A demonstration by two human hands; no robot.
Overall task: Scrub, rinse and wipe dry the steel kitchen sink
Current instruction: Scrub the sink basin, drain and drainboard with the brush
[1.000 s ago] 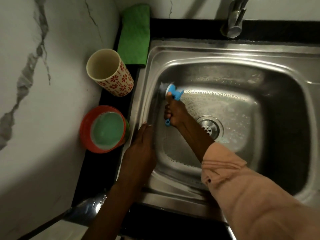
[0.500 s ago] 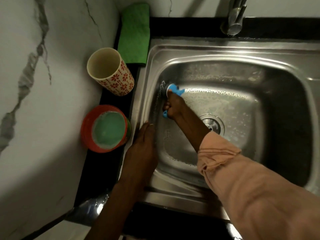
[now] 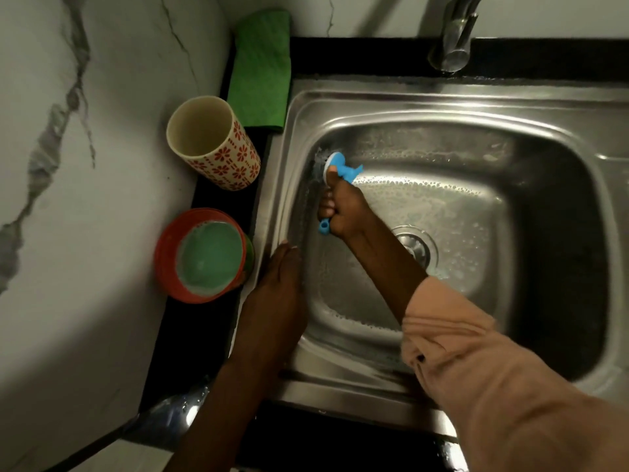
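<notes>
My right hand (image 3: 343, 206) is wrapped tight round the blue handle of the brush (image 3: 340, 166), fingers curled, with the bristle head pressed against the left wall of the sink (image 3: 442, 107) near its back corner. My left hand (image 3: 277, 294) lies flat with the fingers straight on the sink's left rim, holding nothing, just bracing me.

To scrub this wall well, I judge I should keep the bristles square to the steel and work short overlapping strokes down towards the floor of the basin, then round the curved corner where grime tends to sit. Firm pressure matters, but the soapy steel is slick, so the braced left hand keeps me from slipping. Suds and droplets already coat the basin floor around the drain (image 3: 413, 248); the right wall sits in shadow and I cannot tell how clean it is.

The tap (image 3: 452, 32) stands at the back, with no water running that I can see. On the dark counter to the left stand 2 vessels: a patterned cup (image 3: 218, 144) and an orange bowl (image 3: 204, 257) of pale soapy liquid. A folded green cloth (image 3: 260, 66) lies behind the cup, against the marble wall (image 3: 68, 165).
</notes>
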